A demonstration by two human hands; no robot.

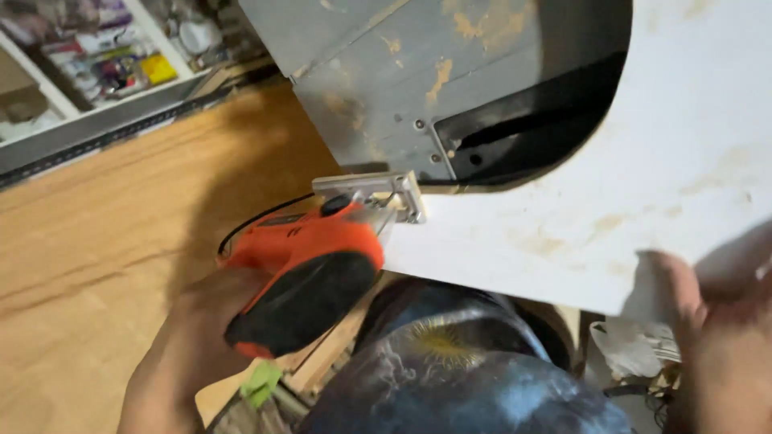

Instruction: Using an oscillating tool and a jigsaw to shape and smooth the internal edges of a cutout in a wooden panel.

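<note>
Mid-cut, the left hand (193, 354) gripped the orange jigsaw (310, 269) while the right hand (708, 337) steadied the white panel (643, 177); following the curve likely demanded slow feed.

I see a wooden floor (104, 241) of pale, warm-toned boards filling the left of my view. Along its upper left edge runs a dark strip (104, 137), and beyond that stands a white shelf unit (48, 88) crowded with small colourful items, too blurred for me to tell apart. At the top sits a grey panel (378, 72) with worn, yellowish patches and a few screws, and a black opening (523, 137) shows beside it. Low in the middle I make out a dark rounded bluish shape (458, 370), possibly clothing. A green scrap (261, 382) lies near it, and crumpled white material (635, 345) sits at lower right.
</note>
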